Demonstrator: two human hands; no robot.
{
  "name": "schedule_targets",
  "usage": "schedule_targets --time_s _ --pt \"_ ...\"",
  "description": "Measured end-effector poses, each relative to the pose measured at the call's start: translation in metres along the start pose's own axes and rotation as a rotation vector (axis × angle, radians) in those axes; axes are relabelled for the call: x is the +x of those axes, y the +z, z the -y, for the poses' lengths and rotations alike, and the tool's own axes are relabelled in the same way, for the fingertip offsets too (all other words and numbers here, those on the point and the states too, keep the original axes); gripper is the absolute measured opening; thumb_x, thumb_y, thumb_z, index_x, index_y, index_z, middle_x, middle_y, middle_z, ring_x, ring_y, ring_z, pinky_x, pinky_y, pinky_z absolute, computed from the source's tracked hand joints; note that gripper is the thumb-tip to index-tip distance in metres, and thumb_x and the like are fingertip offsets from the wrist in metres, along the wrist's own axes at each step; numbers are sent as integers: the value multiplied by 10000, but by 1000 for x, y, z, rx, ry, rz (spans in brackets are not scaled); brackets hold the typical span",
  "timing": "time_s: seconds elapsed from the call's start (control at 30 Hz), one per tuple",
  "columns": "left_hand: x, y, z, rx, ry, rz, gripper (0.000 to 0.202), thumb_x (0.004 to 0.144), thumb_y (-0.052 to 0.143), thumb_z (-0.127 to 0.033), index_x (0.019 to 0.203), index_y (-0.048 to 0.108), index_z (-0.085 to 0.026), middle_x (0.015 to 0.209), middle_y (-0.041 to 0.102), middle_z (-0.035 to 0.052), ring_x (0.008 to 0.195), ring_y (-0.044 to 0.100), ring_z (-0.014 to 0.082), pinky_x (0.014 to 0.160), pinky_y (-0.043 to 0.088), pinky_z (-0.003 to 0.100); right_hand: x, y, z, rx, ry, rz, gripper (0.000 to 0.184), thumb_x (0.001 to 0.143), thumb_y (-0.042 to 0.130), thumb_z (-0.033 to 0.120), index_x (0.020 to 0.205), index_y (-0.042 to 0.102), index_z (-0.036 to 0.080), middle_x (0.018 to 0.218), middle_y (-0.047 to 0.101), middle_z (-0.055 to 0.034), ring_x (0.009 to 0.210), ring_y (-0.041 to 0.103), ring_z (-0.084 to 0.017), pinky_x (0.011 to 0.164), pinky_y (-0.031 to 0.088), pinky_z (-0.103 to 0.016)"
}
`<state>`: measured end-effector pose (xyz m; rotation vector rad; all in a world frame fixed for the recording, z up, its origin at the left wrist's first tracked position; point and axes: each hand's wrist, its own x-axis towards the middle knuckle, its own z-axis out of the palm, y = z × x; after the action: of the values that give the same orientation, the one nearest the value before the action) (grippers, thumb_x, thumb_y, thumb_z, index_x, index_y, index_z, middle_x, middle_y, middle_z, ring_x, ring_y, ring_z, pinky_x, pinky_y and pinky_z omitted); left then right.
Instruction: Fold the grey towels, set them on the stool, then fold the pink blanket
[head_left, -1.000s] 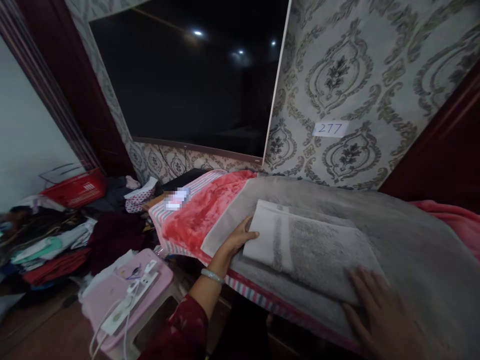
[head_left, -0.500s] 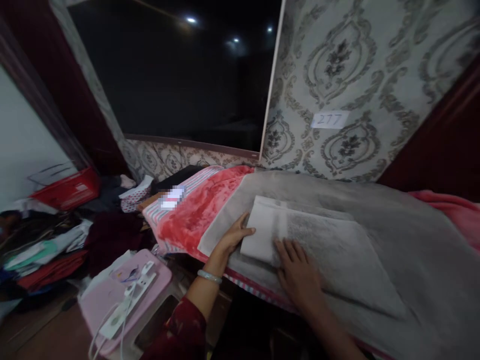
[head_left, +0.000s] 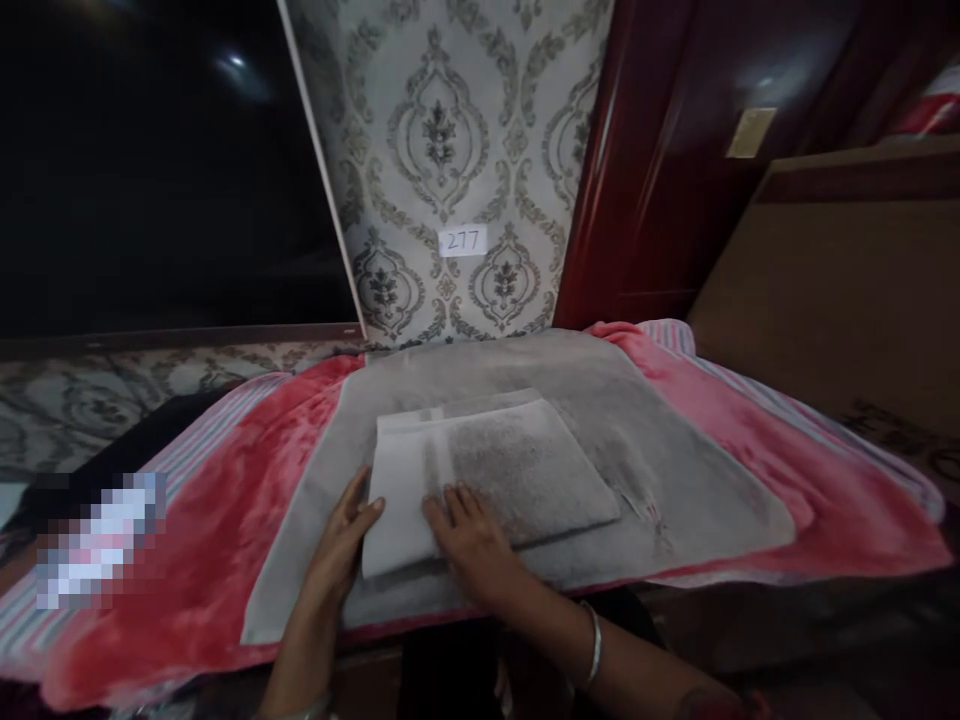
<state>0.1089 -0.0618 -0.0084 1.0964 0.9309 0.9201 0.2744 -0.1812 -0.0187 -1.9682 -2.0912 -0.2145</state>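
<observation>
A folded white and grey towel [head_left: 525, 465] lies on a larger grey cloth [head_left: 720, 505]. It has a plain white band along its left side and a darker, mottled grey middle. My left hand [head_left: 341, 545] rests at the towel's left edge, thumb and fingers apart, the thumb at the border. Flat on the lower part of the towel, near the stripes, lies my right hand [head_left: 474, 548] with its fingers spread. The grey cloth is spread over a red plush blanket [head_left: 202, 540] with a striped edge.
A large dark television screen [head_left: 150, 180] stands at the back left. Behind the cloth, a paper label [head_left: 463, 240] reading 277 is fixed to the patterned wall [head_left: 442, 60]. A big cardboard box [head_left: 847, 290] stands to the right, beside a dark red wooden panel [head_left: 660, 150].
My view has swung to the right, so the stool and the clothes pile have left it and the box has come in. Both hands stay at the same places on the towel.
</observation>
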Motion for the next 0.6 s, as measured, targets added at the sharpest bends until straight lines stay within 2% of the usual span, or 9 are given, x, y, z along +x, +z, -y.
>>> schedule_targets --time_s 0.07,0.13,0.23,0.3,0.4,0.5,0.6 --pt "1 0 -1 -8 31 -68 896 540 895 -481 1345 590 -231 1282 686 106 1078 685 279 812 581 300 4 -3 -3 43 8 -10 479 910 485 95 1378 546 173 1369 589 -189 1278 540 -295 1070 422 -459" --pt "2 -1 0 -28 74 -123 751 548 873 -537 1205 672 -234 1240 706 83 1056 690 260 751 585 265 11 -14 -9 142 42 21 461 901 487 106 1348 560 197 1279 652 -133 1191 592 -265 1006 468 -409" --pt "3 -4 0 -12 48 -103 845 534 860 -584 1261 616 -228 923 756 55 720 709 234 504 538 268 25 -43 -25 324 128 61 530 873 525 154 1395 521 244 1196 698 -72 1066 648 -241 919 502 -367" --pt "4 -3 -2 43 -2 -82 974 471 890 -564 1316 561 -207 824 739 42 586 670 219 431 496 268 34 -67 -37 425 164 23 551 862 544 172 1405 521 259 1215 699 -57 1072 649 -239 938 485 -363" --pt "7 2 -6 148 -27 -80 1001 438 903 -548 1310 566 -190 972 745 92 628 691 222 474 531 282 39 -105 -50 614 162 -66 497 850 589 177 1340 588 258 1213 706 -35 1096 642 -232 946 464 -332" --pt "9 13 -7 256 23 -67 914 536 857 -553 1338 555 -236 1154 720 96 788 733 251 622 598 319 24 -141 -56 840 131 -143 439 812 651 170 1246 653 243 1113 728 -12 1024 655 -207 878 465 -281" --pt "10 37 -5 417 128 -22 747 578 818 -562 1224 633 -236 1060 749 75 983 716 321 788 617 384 -10 -173 -57 1066 58 -198 344 798 669 199 1141 688 222 1011 706 14 931 639 -162 826 457 -239"
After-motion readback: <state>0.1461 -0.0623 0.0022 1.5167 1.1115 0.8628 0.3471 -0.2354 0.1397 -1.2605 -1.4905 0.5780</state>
